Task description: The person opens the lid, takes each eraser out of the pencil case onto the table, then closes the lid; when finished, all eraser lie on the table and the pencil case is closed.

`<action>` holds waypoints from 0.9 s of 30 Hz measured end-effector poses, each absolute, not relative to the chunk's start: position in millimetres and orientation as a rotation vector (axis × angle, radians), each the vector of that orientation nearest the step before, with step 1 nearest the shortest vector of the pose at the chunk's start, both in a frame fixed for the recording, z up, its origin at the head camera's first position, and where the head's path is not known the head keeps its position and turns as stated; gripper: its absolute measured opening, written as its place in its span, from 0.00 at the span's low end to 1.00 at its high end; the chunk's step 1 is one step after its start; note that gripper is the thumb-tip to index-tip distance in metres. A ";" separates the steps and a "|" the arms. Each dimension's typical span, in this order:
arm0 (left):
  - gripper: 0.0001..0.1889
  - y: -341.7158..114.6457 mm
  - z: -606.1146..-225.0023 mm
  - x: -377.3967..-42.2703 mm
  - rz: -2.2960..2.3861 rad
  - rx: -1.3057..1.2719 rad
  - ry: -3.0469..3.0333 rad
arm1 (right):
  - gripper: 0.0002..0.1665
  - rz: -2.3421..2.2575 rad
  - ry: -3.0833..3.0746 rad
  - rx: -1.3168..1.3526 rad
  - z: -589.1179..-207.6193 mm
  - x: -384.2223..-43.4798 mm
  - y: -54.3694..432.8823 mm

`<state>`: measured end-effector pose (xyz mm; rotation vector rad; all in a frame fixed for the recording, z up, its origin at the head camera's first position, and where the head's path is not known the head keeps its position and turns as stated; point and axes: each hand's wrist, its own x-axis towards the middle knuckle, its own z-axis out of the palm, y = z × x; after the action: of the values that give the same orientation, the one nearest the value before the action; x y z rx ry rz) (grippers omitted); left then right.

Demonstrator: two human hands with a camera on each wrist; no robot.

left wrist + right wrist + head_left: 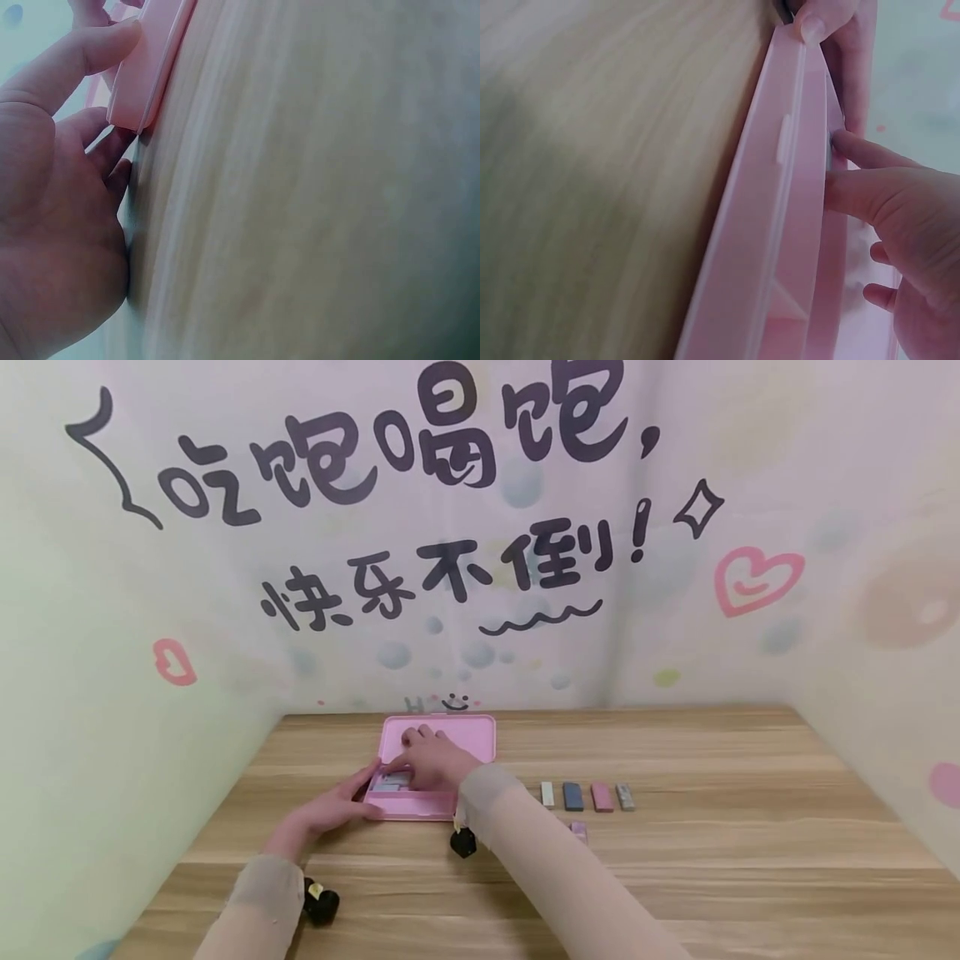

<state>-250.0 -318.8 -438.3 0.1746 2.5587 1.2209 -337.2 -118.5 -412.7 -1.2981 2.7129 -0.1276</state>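
A pink pencil case (420, 807) lies with its lid (468, 737) raised at the back of the table. My left hand (330, 811) holds its left end, thumb along the front wall and fingers around the side, as the left wrist view shows too. My right hand (437, 763) reaches into the case from the right. Its thumb and index finger pinch a pale block-shaped eraser (395, 779) in the left part, its lower side hidden by the case wall. The other fingers of that hand are bent, close in front of the lid.
To the right stand a row of small blocks: a white one (547, 795), a blue one (573, 797), a pink one (602, 797) and a grey one (625, 797). A lilac piece (579, 832) lies nearer, partly behind the right sleeve. A printed cloth backdrop (540, 668) rises behind the table.
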 end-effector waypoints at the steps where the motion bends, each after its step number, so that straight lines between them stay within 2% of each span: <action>1: 0.51 -319.0 -438.7 -250.2 1.222 0.169 2.559 | 0.31 -0.110 2.714 -1.304 -412.5 -337.2 -118.8; 13: 0.51 -317.8 -437.5 -249.9 1.221 0.191 2.569 | 0.34 -0.101 2.691 -1.299 -412.9 -338.9 -119.8; 27: 0.52 -319.9 -440.2 -251.8 1.202 0.146 2.567 | 0.27 0.013 2.691 -1.394 -412.8 -346.2 -121.0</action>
<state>-251.8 -319.9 -440.2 0.1462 2.5669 1.2019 -346.2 -121.0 -412.8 -1.3936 2.6912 0.0131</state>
